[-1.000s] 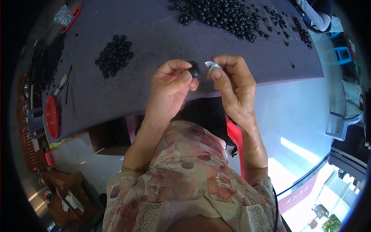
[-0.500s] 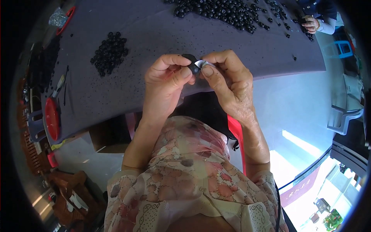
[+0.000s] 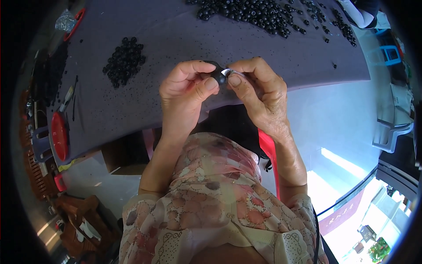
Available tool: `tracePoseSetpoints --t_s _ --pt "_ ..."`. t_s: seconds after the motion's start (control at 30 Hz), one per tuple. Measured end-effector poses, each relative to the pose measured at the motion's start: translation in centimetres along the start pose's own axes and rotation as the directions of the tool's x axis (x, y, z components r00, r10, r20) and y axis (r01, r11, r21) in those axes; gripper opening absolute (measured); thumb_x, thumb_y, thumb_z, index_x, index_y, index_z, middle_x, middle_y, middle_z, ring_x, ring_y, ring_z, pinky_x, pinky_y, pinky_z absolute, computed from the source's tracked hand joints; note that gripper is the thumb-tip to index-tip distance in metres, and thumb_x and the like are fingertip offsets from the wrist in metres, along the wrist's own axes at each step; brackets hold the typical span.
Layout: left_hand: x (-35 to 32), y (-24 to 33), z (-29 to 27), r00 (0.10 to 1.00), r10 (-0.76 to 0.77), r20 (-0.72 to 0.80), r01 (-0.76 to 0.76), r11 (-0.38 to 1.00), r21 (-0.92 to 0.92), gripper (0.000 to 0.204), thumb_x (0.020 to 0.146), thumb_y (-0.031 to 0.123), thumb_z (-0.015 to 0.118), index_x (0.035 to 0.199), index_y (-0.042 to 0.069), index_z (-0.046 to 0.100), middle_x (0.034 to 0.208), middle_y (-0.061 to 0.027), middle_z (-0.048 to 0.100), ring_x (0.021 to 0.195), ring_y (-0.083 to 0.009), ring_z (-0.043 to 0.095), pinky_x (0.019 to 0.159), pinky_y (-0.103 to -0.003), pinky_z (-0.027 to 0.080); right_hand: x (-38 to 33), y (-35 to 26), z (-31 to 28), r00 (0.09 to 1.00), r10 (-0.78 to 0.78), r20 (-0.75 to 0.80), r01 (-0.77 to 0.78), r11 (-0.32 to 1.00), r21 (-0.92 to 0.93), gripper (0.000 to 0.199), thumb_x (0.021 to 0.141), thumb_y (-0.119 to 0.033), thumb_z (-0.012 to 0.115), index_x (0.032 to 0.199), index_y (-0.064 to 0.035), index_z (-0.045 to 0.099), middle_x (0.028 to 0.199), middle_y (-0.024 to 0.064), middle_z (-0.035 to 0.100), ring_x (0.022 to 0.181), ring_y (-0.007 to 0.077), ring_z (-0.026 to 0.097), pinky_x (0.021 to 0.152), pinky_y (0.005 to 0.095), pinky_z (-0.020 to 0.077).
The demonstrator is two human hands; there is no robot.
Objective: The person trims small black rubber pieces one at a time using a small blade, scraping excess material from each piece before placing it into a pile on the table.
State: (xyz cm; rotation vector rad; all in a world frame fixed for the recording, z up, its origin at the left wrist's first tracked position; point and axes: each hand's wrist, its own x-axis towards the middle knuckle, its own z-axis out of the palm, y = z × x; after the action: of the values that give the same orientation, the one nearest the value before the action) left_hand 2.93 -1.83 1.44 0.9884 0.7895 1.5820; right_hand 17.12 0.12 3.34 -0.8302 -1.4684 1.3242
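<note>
My left hand (image 3: 184, 90) pinches a rounded black part (image 3: 219, 78) between thumb and fingers, above the near edge of the cloth-covered table. A small shiny metal blade (image 3: 226, 71) sticks out from the thumb and forefinger of my right hand (image 3: 263, 90). Its tip touches or lies very close to the part's upper right side; exactly which I cannot tell. My fingers hide the rest of the blade. To the left on the cloth lies a small heap of black parts with holes (image 3: 124, 61).
A large heap of similar black parts (image 3: 250, 17) spreads along the far side. Dark flecks litter the purple-grey tablecloth (image 3: 171, 39). At left are a red dish (image 3: 59, 136) and a brush-like tool (image 3: 67, 97). A co-worker's sleeve (image 3: 358, 13) shows at far right.
My left hand has shifted slightly left, and the black part has turned a little in its fingers. The co-worker's hand at far right has gone from sight, leaving an arm.
</note>
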Motion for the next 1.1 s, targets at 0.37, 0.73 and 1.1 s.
tracePoseSetpoints --t_s 0.37,0.73,1.1 --pt "0.2 0.0 -0.2 1.000 -0.003 -0.002 0.003 1.000 -0.004 0.020 0.073 -0.005 0.058 0.093 0.000 0.054 0.078 -0.0061 0.056 0.066 -0.0081 0.051 0.061 -0.019 0.044 0.1 0.3 0.1 1.000 0.000 0.003 0.000 0.999 -0.045 0.008 0.080 -0.004 0.054 0.086 0.0005 0.053 0.073 0.0023 0.055 0.068 0.0062 0.050 0.058 0.0181 0.0400" --pt "0.1 -0.1 -0.2 0.996 -0.075 -0.045 0.070 0.992 -0.109 0.020 0.074 -0.005 0.057 0.093 0.000 0.054 0.077 -0.0057 0.056 0.065 -0.0096 0.051 0.061 -0.021 0.044 0.1 0.5 0.7 0.995 -0.023 -0.093 0.025 1.000 0.013 0.009 0.080 -0.005 0.053 0.088 -0.0003 0.052 0.071 0.0034 0.055 0.064 0.0061 0.051 0.057 0.0193 0.0414" --pt "0.3 -0.4 -0.2 0.990 -0.141 -0.009 0.133 0.951 -0.280 0.016 0.076 -0.004 0.055 0.092 0.000 0.054 0.078 -0.0078 0.056 0.065 -0.0123 0.051 0.061 -0.023 0.043 0.3 1.1 0.1 0.983 -0.184 0.010 0.181 0.950 -0.254 0.011 0.079 -0.004 0.055 0.088 0.0001 0.052 0.070 0.0054 0.056 0.064 0.0089 0.054 0.055 0.0208 0.0430"
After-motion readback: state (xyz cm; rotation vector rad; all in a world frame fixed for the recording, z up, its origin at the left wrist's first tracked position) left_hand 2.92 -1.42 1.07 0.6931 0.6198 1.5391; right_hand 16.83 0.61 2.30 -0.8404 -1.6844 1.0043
